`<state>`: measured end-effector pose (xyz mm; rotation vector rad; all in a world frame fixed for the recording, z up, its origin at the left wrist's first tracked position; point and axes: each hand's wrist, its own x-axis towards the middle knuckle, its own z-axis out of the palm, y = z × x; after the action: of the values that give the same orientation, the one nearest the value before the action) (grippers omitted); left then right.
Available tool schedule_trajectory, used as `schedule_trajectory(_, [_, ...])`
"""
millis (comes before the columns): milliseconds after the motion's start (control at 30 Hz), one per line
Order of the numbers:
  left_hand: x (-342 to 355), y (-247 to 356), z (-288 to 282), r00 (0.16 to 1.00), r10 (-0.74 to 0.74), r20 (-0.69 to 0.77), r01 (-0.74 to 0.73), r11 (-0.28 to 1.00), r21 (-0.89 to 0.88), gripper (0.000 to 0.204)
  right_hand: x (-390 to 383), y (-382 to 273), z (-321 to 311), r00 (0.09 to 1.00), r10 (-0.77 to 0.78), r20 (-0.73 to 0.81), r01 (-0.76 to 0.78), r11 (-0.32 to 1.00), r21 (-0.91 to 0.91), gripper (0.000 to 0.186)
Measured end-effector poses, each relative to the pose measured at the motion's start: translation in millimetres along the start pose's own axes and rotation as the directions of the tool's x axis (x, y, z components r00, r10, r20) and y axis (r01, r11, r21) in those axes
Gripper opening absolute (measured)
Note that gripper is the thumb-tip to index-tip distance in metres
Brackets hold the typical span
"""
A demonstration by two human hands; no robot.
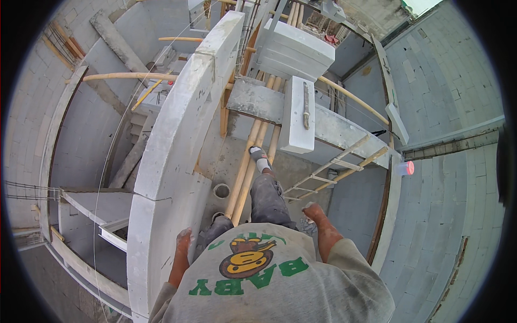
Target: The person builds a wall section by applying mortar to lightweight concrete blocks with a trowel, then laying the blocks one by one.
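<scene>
My left hand (184, 238), dusted white, hangs beside the tall wall of white blocks (167, 129); its fingers are too hidden to tell their shape, or whether they touch the wall. Out to the right, my right hand (312, 210) is held in the air with fingers curled in and whitish, nothing visible in it. Below me, my foot (258, 153) in a dark sandal rests on wooden poles (245, 175) laid side by side over a drop. Ahead, a white block (298, 126) bears a long, narrow, grey-crusted tool (306, 105).
More white blocks (296, 48) are stacked beyond, near a grey plank (256, 100). A wooden ladder (336, 169) leans at right, by a wall top carrying a pink-ended clear container (405, 168). A thin line (102, 199) runs along the left. Bamboo poles (129, 76) span between walls.
</scene>
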<state>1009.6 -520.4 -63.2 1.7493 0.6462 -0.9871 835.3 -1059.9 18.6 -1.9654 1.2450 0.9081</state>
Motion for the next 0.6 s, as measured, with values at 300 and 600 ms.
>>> schedule_trajectory(300, [31, 133, 103, 0.901, -0.377, -0.216, 0.385, 0.923, -0.005, 0.044, 292, -185, -219, 0.929, -0.097, -0.358, 0.086, 0.995, -0.046, 0.056])
schedule_trajectory(600, [191, 433, 308, 0.997, -0.055, 0.057, 0.042, 0.977, 0.210, 0.052, 608, -124, -285, 0.834, 0.189, -0.519, -0.215, 0.977, 0.010, 0.066])
